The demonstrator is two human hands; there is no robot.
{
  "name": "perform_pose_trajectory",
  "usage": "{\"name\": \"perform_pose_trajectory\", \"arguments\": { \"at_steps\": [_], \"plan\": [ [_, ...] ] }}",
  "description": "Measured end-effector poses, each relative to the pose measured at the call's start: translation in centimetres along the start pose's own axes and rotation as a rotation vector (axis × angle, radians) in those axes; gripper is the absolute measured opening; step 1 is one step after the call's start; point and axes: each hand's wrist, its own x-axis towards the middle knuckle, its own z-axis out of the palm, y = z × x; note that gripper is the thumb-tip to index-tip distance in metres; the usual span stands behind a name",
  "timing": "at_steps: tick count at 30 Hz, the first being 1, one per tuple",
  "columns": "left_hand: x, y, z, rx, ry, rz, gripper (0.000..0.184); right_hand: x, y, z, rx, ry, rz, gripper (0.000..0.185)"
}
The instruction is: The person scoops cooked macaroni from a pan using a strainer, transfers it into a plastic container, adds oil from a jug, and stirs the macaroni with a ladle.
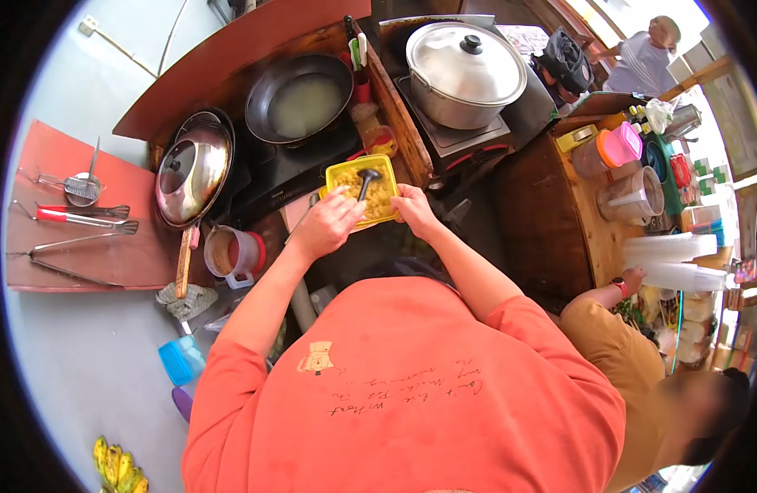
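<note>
A yellow rectangular container (336,169) holds lumpy yellow food (382,192). My left hand (327,222) is at its near left side, with its fingers closed at the lower end of the black handle of a spoon-like utensil (369,176); the utensil's rounded end is up over the food. My right hand (413,209) pinches the container's right rim between thumb and fingers. Behind the container a black wok (263,115) with cloudy pale liquid sits on a black stove (290,175).
A lidded pan (189,177) leans at left by a measuring jug (230,253). Hanging utensils (83,215) are on the red board. A large lidded pot (465,74) stands back right. A co-worker's hand (633,280) reaches to plastic containers (670,249); another person (644,62) is farther back.
</note>
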Motion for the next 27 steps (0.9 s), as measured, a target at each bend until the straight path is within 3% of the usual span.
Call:
{"name": "perform_pose_trajectory", "arguments": {
  "at_steps": [7,11,13,15,17,19,21,23,25,27],
  "plan": [
    [1.7,0.6,-0.2,-0.07,-0.114,0.106,0.024,-1.3,-2.5,0.3,-0.018,0.09,-0.059,0.01],
    [1.6,-0.5,-0.5,-0.019,-0.076,0.035,0.023,-1.7,-2.7,0.7,-0.09,0.066,-0.107,0.007],
    [1.7,-0.6,-0.1,0.015,-0.168,0.025,0.022,-1.4,-2.8,0.6,-0.047,0.085,-0.162,0.006],
    [2.4,-0.5,-0.4,0.002,-0.129,0.033,0.02,-0.6,-1.9,0.2,-0.188,0.215,-0.22,0.014],
    [2.9,-0.4,-1.0,-0.211,-0.095,-0.216,0.013,-1.1,-1.8,0.3,-0.211,0.241,-0.244,0.017],
    [3.3,-0.8,-0.8,-0.257,-0.017,-0.283,0.015,-1.4,-1.4,0.4,-0.241,0.261,-0.265,0.02],
    [3.2,-1.0,-0.7,-0.36,0.026,-0.566,0.018,-1.3,-0.7,0.4,-0.255,0.305,-0.248,0.019],
    [3.1,-1.2,-0.4,-0.402,0.062,-0.632,0.021,-1.8,-1.2,0.2,-0.261,0.301,-0.252,0.018],
    [2.8,-1.3,0.7,-0.511,0.077,-0.88,0.022,-2.2,-1.6,0.2,-0.266,0.298,-0.258,0.017],
    [2.8,-1.2,1.8,-0.508,0.153,-0.875,0.024,-2.5,-1.9,0.2,-0.15,0.246,-0.269,0.013]
  ]
}}
